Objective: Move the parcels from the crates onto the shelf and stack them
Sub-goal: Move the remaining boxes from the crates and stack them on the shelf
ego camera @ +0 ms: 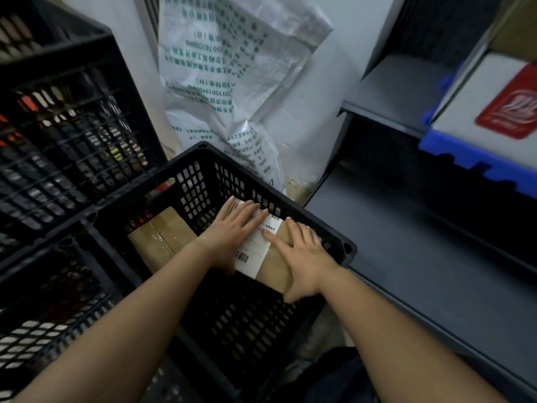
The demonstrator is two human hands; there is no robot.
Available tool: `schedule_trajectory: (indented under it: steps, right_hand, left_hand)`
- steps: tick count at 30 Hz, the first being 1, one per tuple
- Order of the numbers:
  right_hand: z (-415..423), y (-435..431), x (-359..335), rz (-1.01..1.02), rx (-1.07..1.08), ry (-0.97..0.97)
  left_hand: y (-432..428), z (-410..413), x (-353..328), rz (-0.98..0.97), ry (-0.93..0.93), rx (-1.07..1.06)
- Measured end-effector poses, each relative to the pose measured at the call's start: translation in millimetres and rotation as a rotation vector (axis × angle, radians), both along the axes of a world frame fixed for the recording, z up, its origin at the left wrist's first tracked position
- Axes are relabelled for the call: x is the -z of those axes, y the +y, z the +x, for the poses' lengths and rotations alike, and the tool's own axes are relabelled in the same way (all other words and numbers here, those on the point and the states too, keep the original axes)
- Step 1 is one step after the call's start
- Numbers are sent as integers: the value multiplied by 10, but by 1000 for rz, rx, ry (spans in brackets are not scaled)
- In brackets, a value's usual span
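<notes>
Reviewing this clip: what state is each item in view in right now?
Labelled parcel: in the crate, under both hands.
Taped parcel: lying in the crate, untouched.
Black crate: open-topped, holding both parcels.
Left hand: flat on top, fingers straight.
Right hand: flat on top, fingers straight.
Shelf: carries a blue bin higher up.
White sack: crumpled, leaning on the wall.
</notes>
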State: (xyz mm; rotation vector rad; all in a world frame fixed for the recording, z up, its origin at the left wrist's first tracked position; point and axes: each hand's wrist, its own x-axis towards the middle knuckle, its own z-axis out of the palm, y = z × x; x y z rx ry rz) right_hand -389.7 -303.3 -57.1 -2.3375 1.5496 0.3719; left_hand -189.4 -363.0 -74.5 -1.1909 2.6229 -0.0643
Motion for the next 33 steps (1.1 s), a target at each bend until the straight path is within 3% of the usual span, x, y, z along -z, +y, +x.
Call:
schedule_trajectory:
  steps: [8,20,33]
  right_hand:
    - [59,395,-520,-195,-44,24]
    - [120,915,-1347,-622,26,21]
    - [-25,1238,-2370,-1112,-48,75]
  left_hand:
    - [475,196,-462,-147,213,14]
    - [1054,186,-1277,-499,319,-9]
    - [1437,154,-2404,-890,449,-33]
